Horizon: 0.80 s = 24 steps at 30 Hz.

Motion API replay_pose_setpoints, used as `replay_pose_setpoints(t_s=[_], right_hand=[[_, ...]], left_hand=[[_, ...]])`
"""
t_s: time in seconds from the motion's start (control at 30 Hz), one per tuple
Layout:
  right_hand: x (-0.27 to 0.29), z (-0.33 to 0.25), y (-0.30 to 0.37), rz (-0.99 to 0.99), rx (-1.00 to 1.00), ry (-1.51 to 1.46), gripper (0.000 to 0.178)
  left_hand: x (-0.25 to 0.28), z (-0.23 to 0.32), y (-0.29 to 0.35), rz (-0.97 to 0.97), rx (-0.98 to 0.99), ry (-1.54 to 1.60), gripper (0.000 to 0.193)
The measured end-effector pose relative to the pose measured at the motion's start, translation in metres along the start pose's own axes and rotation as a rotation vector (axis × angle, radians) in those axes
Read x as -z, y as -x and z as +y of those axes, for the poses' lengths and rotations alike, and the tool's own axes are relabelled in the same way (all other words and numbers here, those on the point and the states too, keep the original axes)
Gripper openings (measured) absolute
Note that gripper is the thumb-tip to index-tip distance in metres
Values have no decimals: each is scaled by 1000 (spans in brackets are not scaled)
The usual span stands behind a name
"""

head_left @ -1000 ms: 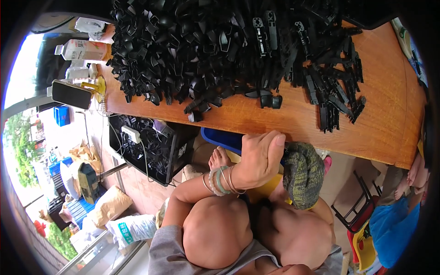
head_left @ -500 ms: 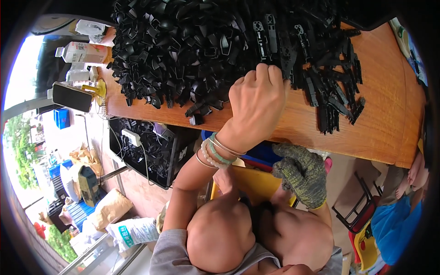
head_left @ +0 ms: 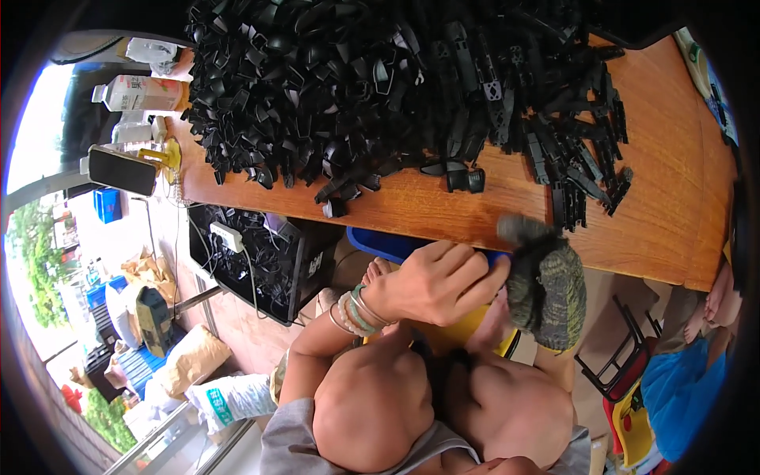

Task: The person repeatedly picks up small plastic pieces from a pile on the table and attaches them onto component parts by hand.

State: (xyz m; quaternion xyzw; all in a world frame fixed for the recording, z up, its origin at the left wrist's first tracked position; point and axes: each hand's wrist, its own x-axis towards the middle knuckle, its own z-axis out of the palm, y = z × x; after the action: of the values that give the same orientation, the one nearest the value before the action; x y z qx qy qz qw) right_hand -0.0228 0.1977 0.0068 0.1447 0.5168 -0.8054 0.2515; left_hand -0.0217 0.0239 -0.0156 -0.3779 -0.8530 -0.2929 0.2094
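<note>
My left hand, bare with bracelets at the wrist, is below the table's front edge with its fingers curled in a pinch. Anything in its fingertips is hidden. Close to its right is my right hand, in a dark grey-green knitted glove. Its gloved fingers are bent and partly blurred, and their contents cannot be made out. Beyond both hands, a large heap of curved black plastic pieces covers the table's left and middle. Long, narrow black plastic parts lie loosely stacked at the right.
The wooden table ends just beyond my hands. Under it are a blue bin and a black crate of dark parts with a white power strip. A phone on a stand and a bottle stand left. A folding chair stands right.
My left hand has come back from the heap to beside the glove. My gloved hand has moved slightly up and right. Long parts near the middle of the heap lie differently.
</note>
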Motion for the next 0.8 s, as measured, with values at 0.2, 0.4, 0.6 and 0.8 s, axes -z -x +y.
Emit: replay_pose_setpoints(t_s=[0.2,0.4,0.6,0.8], right_hand=[[7,-10,-4,-40,-67,13,32],[8,-8,-4,-53,-127,-32,33],[15,-5,-1,-63,-157,12,31],[8,2,-2,-72,-70,50,32]], left_hand=[[4,-28,-6,169,575,-209,16],[10,-28,-10,-7,722,-196,16],[-5,-26,-11,120,714,-4,16],[-3,-26,-6,103,621,-110,21]])
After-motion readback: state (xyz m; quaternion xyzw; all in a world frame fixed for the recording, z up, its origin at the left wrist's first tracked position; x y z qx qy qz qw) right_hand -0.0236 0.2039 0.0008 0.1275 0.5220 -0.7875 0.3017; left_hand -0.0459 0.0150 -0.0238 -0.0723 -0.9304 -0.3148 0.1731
